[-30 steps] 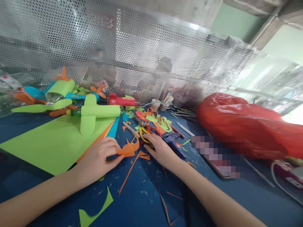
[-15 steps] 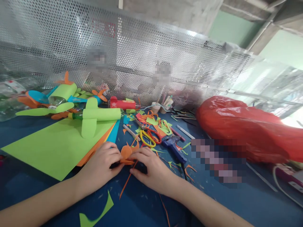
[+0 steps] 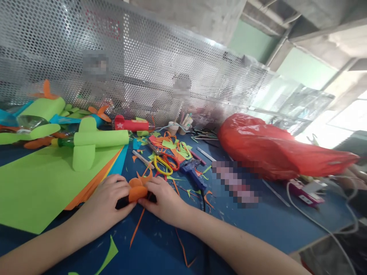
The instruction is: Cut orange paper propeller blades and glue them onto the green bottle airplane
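Between my two hands is a small rounded orange foam piece (image 3: 137,194), tilted up so that its broad face shows. My left hand (image 3: 110,196) is closed, pinching its left end between thumb and fingers. From the other side my right hand (image 3: 163,198) pinches the right end, its fingertips partly hidden. Just behind lies another round orange piece (image 3: 134,182), partly covered. Beyond my right hand are scissors (image 3: 163,165) with yellow handles, a second, red-handled pair (image 3: 174,162) and a blue hot glue gun (image 3: 195,175).
Green foam sheets (image 3: 34,198) lie at left, with a green bottle plane (image 3: 100,139) on them. Coloured scraps (image 3: 172,144) are strewn behind the scissors. At right rest a red plastic bag (image 3: 258,147) and a purple power strip (image 3: 305,194) with white cable. A perforated metal screen (image 3: 155,84) stands behind.
My view has swung to the right, so things sit further left. The orange piece has been tipped from nearly edge-on to showing its face, and my hands have come closer together around it.
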Tool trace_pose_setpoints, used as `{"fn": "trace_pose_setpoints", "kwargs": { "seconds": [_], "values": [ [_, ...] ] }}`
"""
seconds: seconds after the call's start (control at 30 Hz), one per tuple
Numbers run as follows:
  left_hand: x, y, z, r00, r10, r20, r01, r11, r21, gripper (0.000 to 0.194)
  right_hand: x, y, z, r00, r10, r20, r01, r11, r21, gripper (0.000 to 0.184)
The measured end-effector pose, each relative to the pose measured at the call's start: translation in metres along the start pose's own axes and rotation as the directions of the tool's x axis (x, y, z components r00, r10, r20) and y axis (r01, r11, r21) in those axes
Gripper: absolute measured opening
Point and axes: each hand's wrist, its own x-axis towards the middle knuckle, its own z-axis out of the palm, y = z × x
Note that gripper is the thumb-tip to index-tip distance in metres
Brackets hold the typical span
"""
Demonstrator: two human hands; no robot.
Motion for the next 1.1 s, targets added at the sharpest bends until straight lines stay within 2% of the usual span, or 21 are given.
{"fn": "trace_pose_setpoints", "kwargs": {
  "seconds": [0.13,0.27,0.4,0.47,0.5,0.57,0.67,0.73,0.93,1.1],
  "values": [
    [-0.001,0.001,-0.001,1.000,-0.026,0.000,0.026,1.000,-0.005,0.011,0.002,-0.003,0.003,1.000,0.030,-0.008,-0.030,0.999,-0.012,0.007],
    [0.002,0.003,-0.008,0.998,-0.032,0.049,0.032,0.999,0.003,0.008,0.001,-0.005,0.004,0.997,0.064,-0.033,-0.065,0.997,-0.035,0.012],
    [0.011,-0.006,-0.033,0.999,-0.044,-0.015,0.045,0.998,0.037,0.022,0.001,-0.001,-0.002,0.992,0.100,-0.072,-0.103,0.994,-0.047,0.013],
    [0.014,-0.017,-0.052,0.994,-0.098,-0.047,0.103,0.988,0.112,0.025,0.001,0.002,-0.007,0.990,0.110,-0.090,-0.114,0.993,-0.041,0.012],
    [0.015,-0.023,-0.062,0.992,-0.126,-0.026,0.128,0.979,0.158,0.025,0.000,0.003,-0.009,0.989,0.114,-0.097,-0.117,0.993,-0.034,0.012],
    [0.013,-0.036,-0.082,0.967,-0.227,0.113,0.194,0.950,0.245,0.022,0.000,0.003,-0.014,0.988,0.114,-0.102,-0.116,0.993,-0.014,0.011],
    [0.003,-0.053,-0.104,0.931,-0.300,0.206,0.235,0.928,0.289,0.021,-0.002,-0.002,-0.018,0.983,0.127,-0.135,-0.117,0.990,0.079,0.035],
    [-0.004,-0.060,-0.113,0.912,-0.315,0.264,0.238,0.928,0.288,0.027,-0.003,-0.006,-0.020,0.975,0.131,-0.178,-0.110,0.986,0.122,0.036],
    [-0.016,-0.065,-0.124,0.893,-0.257,0.370,0.177,0.955,0.237,0.059,-0.002,-0.008,-0.023,0.959,0.081,-0.273,-0.057,0.994,0.094,0.022],
    [-0.017,-0.066,-0.126,0.888,-0.219,0.405,0.146,0.968,0.205,0.058,-0.001,-0.008,-0.020,0.963,0.091,-0.253,-0.069,0.993,0.096,0.016]
  ]
}}
